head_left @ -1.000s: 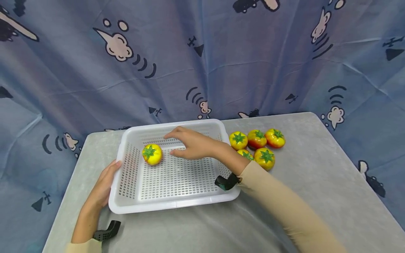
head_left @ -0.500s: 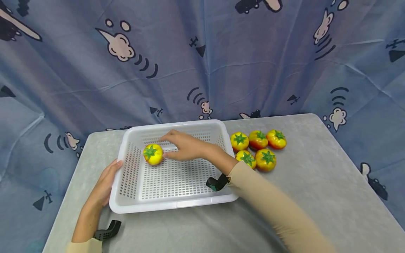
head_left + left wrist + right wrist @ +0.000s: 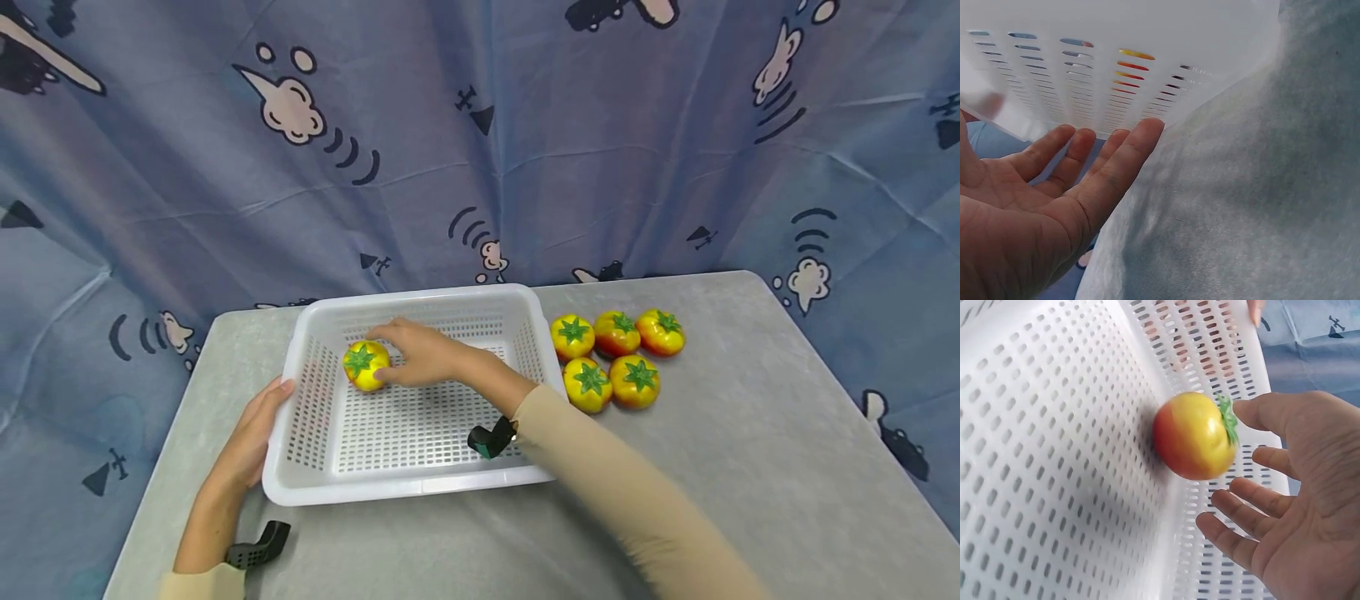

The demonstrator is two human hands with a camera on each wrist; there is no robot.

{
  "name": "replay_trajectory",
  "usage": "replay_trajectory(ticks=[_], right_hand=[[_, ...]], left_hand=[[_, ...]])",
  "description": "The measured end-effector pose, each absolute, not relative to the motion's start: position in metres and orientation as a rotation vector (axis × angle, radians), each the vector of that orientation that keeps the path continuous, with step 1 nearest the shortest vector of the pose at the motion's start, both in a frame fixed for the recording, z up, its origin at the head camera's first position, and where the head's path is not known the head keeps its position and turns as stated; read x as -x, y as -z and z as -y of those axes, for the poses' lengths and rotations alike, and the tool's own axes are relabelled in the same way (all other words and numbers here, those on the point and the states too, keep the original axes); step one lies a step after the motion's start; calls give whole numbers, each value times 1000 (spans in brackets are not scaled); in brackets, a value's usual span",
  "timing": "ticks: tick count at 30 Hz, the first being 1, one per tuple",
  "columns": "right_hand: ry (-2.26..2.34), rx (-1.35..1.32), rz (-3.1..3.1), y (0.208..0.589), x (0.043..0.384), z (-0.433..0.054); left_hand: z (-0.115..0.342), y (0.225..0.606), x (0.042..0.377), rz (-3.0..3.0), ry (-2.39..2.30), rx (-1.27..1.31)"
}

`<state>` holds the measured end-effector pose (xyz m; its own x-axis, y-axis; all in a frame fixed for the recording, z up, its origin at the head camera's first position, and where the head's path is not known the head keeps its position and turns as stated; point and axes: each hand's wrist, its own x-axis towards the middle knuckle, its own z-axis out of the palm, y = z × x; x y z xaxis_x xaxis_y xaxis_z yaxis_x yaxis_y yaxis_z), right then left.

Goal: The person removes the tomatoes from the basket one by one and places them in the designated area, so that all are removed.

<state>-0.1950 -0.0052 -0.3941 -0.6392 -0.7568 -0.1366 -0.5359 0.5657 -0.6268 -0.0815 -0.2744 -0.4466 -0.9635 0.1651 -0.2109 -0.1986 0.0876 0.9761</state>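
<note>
A yellow-and-red tomato [image 3: 366, 365] with a green star-shaped top lies in the left part of a white perforated plastic basket [image 3: 360, 492]. My right hand [image 3: 423, 354] reaches in from the right, thumb and fingers spread beside the tomato. In the right wrist view, the right hand [image 3: 1310, 506] has its fingers apart, with the thumb near the green top of the tomato [image 3: 1192, 436]. My left hand [image 3: 251, 433] holds the basket's left side at the rim. The left wrist view shows fingers [image 3: 1113, 169] of that hand against the basket's outer wall [image 3: 1210, 37].
Several more tomatoes [image 3: 633, 382] stand grouped on the grey tabletop [image 3: 750, 433], just right of the basket. A blue patterned curtain [image 3: 450, 167] hangs behind the table. Each wrist wears a black device [image 3: 258, 546].
My right hand has moved left and slightly down, bringing its fingers up to the tomato in the basket. The left hand keeps its place at the basket's rim.
</note>
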Motion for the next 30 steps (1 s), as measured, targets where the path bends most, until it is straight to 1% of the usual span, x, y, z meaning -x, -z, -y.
replay_trajectory(ticks=[12,30], right_hand=[[762,1059,-2437,404,196,20],[734,1023,-2457,409,196,26]], left_hand=[[274,447,82,-2111,-1935,57],[274,447,82,-2127,-1924,29]])
